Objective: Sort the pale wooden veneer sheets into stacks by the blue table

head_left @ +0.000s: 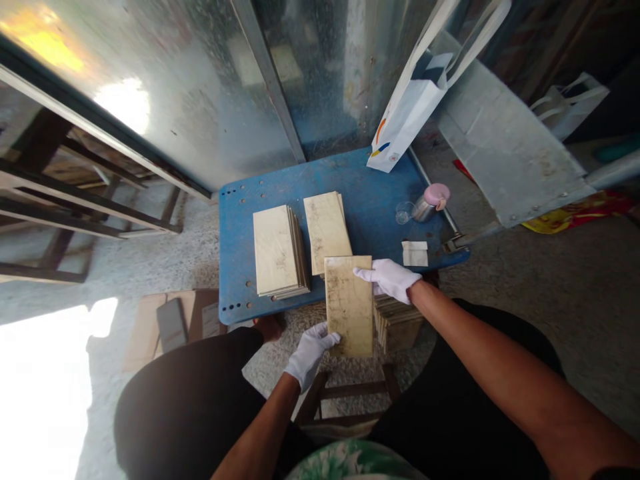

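Observation:
A flat rectangular cream tile (349,307) with dark smudges is held up over the table's near edge. My left hand (311,350), in a white glove, pinches its lower left edge with the thumb on its face. Gloved in white too, my right hand (393,279) grips the upper right edge, a finger along the face. Just beyond lies a small stack of similar tiles (327,227), partly covered by the held one. To its left stands a taller tile stack (275,250). More tiles (397,323) are stacked low, below my right hand.
On the blue table (280,187) are a pink-lidded container (431,202), a clear cup (404,213), a white paper piece (415,253) and a white paper bag (407,113). A metal panel wall (200,87) rises behind. A dark flat object (171,325) lies on cardboard at left.

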### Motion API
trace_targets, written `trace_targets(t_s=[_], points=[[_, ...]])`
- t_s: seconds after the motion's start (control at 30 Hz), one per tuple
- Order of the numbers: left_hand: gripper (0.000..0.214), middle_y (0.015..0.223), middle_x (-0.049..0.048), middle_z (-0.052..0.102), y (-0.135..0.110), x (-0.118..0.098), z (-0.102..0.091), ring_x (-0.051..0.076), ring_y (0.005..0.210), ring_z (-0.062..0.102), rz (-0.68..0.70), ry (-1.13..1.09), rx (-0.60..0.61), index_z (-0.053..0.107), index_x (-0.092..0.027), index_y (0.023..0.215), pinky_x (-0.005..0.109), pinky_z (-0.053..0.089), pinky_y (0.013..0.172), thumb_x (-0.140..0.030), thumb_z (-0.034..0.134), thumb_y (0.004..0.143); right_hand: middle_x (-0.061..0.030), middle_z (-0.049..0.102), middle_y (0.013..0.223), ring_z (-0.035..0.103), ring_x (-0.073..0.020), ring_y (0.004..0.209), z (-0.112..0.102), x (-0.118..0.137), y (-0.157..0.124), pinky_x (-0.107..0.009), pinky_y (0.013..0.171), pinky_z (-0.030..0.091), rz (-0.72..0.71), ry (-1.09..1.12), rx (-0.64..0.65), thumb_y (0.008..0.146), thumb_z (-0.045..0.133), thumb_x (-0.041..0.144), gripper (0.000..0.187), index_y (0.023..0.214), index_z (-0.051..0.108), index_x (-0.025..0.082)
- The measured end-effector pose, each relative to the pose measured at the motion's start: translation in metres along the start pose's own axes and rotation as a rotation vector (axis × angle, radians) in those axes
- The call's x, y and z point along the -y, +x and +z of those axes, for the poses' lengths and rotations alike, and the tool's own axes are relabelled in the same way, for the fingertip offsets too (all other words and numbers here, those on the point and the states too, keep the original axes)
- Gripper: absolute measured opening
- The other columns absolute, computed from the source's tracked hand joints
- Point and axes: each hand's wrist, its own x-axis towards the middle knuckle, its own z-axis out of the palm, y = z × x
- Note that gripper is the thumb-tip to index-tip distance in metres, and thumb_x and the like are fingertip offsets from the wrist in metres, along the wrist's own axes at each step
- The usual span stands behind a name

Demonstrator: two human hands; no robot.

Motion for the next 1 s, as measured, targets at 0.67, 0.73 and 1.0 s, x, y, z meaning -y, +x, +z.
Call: trace_targets(t_s=[0.67,0.73,1.0], points=[[0.032,0.103,0.0104,0.077,0.011,-0.113,0.016,0.029,0.095,0.072,0.151,1.607,0.153,0.075,-0.027,0.115,0.036,0.053,0.086,-0.036,0.058,0.090,-0.0072,0.075,0.114,0.069,-0.0213,0.109,0.032,-0.043,0.003,-0.024,0.094,0.048,-0.202,-0.882,0.149,0.083,0.075,0.027,0.034,0.116,0.075,0.017],[0.033,0.103,0.0109,0.077,0.022,-0.109,0.022,0.028,0.097,0.072,0.097,1.707,0.174,0.075,-0.024,0.112,0.035,0.052,0.087,-0.038,0.051,0.095,-0.0093,0.073,0.119,0.067,-0.0221,0.112,0.031,-0.034,0.004,-0.024,0.094,0.048,-0.138,-1.018,0.134,0.085,0.073,0.029,0.038,0.120,0.073,0.016],[0.034,0.106,0.0145,0.075,0.055,-0.067,0.017,0.027,0.100,0.072,0.016,1.776,0.168,0.073,-0.017,0.106,0.033,0.052,0.087,-0.031,0.044,0.097,-0.0167,0.072,0.118,0.067,-0.0306,0.111,0.015,0.011,0.003,-0.031,0.086,0.049,-0.094,-1.353,0.070,0.090,0.062,0.051,0.046,0.113,0.074,0.013]])
